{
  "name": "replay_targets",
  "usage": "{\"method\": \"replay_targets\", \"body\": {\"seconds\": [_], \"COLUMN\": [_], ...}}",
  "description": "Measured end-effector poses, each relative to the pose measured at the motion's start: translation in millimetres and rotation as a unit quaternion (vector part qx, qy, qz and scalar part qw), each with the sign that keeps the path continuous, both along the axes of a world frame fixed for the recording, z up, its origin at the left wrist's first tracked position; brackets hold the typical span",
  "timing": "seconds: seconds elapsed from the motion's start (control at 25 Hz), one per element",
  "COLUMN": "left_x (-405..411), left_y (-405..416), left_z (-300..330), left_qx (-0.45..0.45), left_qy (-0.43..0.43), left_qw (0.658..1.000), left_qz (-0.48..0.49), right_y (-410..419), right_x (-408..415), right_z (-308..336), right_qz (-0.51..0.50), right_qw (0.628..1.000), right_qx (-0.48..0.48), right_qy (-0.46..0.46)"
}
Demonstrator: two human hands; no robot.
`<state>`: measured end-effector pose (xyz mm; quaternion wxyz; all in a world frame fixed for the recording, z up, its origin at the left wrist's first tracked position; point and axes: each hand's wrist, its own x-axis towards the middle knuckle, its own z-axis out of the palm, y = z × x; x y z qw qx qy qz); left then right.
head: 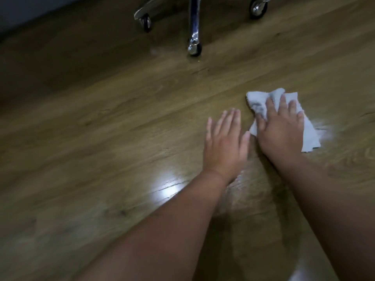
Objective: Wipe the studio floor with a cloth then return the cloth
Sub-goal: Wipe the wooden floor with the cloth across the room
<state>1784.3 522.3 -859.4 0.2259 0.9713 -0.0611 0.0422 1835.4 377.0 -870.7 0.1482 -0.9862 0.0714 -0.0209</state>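
Our left hand (224, 142) lies flat on the wooden floor (101, 138), fingers straight and close together. Just beside it, our right hand (282, 128) presses the white cloth (257, 102) to the floor, fingers spread. Chair wheels (194, 47) stand beyond.

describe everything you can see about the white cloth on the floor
The cloth is a small white piece of soft, towel-like fabric, rumpled and partly folded, not spread flat. It lies on the brown wood-look floor, right of centre in the view. Its far end is bunched into thick folds with a greyish shadowed patch; its near right corner lies thinner and flatter. The right hand presses down on its middle with straight, spread fingers, hiding much of it. The left hand lies beside it, not touching.
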Motion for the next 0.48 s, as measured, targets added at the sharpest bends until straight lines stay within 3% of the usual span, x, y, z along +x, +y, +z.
{"method": "replay_targets", "body": {"seconds": [0.28, 0.48], "left_x": [-55, -70], "left_y": [174, 188], "left_z": [-3, -10], "left_qx": [0.093, 0.068], "left_qy": [0.024, -0.001], "left_qw": [0.982, 0.984], "left_qz": [0.160, 0.167], "right_y": [85, 166], "right_x": [-43, -90], "right_z": [3, -5], "right_qz": [0.048, 0.112], "right_qw": [0.999, 0.994], "right_qx": [0.002, 0.014], "right_qy": [-0.004, -0.015]}}
